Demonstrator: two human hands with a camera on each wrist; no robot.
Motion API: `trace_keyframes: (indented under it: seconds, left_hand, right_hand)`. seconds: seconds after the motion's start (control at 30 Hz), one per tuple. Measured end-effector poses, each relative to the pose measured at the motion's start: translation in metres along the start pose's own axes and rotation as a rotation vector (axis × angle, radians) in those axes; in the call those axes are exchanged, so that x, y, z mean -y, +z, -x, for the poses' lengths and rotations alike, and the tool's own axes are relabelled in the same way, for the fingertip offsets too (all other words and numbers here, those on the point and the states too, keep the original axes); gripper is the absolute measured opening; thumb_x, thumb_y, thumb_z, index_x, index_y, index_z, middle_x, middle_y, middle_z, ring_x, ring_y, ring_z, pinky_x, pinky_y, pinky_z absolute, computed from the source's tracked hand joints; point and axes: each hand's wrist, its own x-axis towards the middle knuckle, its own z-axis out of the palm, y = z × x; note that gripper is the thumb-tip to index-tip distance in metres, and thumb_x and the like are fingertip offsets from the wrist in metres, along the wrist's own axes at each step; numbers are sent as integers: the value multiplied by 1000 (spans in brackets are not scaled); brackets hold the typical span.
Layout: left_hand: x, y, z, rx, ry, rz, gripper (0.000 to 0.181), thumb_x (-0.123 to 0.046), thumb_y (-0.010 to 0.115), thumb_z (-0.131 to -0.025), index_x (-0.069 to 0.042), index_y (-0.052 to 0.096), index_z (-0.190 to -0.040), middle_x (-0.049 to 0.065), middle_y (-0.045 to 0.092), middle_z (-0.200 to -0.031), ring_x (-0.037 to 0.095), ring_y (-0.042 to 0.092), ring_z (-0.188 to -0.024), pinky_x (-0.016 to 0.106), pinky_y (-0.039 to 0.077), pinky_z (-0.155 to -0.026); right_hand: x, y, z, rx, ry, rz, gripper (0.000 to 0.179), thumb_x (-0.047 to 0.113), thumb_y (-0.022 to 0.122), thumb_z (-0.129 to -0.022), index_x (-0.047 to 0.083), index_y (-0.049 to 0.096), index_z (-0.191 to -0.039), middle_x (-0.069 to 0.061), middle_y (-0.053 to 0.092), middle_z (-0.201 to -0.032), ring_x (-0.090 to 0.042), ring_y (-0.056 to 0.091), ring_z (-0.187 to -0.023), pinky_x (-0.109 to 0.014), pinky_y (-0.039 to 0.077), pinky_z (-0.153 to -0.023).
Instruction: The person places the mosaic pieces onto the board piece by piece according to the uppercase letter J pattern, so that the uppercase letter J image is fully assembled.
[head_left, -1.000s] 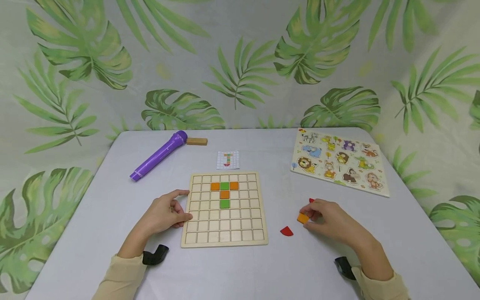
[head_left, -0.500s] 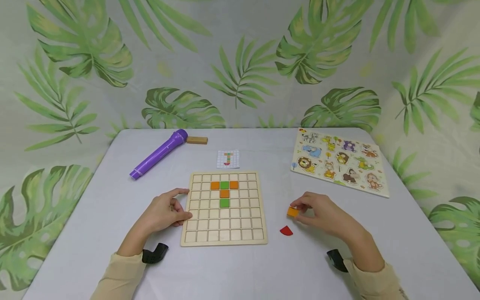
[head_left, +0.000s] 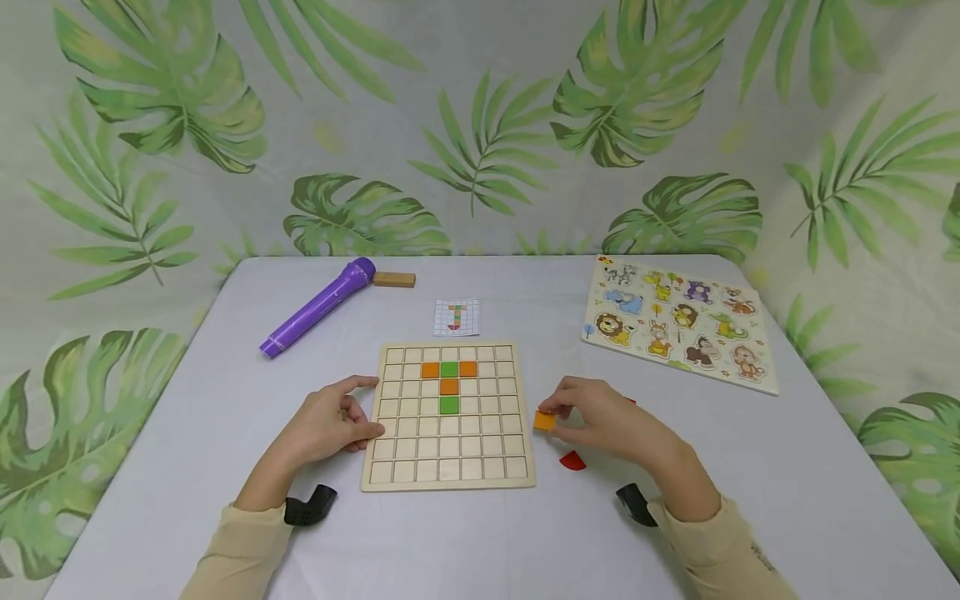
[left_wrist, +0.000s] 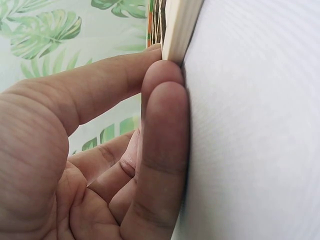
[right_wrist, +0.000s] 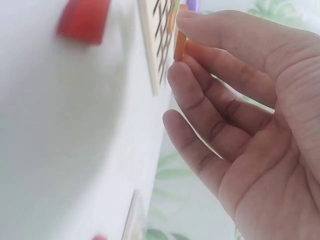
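A wooden grid board (head_left: 405, 472) lies flat on the table, with orange and green square tiles (head_left: 449, 405) set in a T shape. My left hand (head_left: 324, 423) holds the board's left edge: the thumb tip overlaps the rim and the index fingertip meets the side. Just off the board's right edge, my right hand (head_left: 603, 415) pinches an orange square tile (head_left: 544, 421) between thumb and fingers. In the right wrist view the tile (right_wrist: 180, 35) is seen edge-on. Below that hand lies a red quarter-circle piece (head_left: 573, 460); a second red piece (head_left: 631, 402) is mostly hidden behind it.
Beyond the board is a small pattern card (head_left: 457, 317) printed with a coloured J shape. A purple toy microphone (head_left: 318, 308) and a small wooden block (head_left: 394, 280) lie at the back left. An animal puzzle board (head_left: 678, 321) sits at the back right.
My right hand has moved left with the orange tile, from beside the red pieces to the grid board's right edge. My left hand has stayed at the board's left edge.
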Motion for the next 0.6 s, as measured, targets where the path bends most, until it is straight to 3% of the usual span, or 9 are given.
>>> trace_keyframes:
  seconds: [0.23, 0.6]
  left_hand:
    - [0, 0, -1, -1, -1, -2, 78, -16, 89, -87, -9, 52, -156, 1, 70, -76, 15, 68, -62, 30, 52, -60]
    - [-1, -1, 0, 0, 6, -2, 79, -17, 89, -87, -8, 52, -156, 2, 70, -76, 15, 67, -62, 31, 52, -60]
  right_hand:
    - [17, 4, -20, 17, -43, 19, 22, 11, 82, -95, 9, 81, -117, 3, 71, -106, -18, 68, -95, -36, 61, -86]
    - [32, 16, -48, 67, -76, 25, 21, 18, 82, -96, 9, 82, -115, 4, 69, -104, -16, 65, -95, -30, 59, -87]
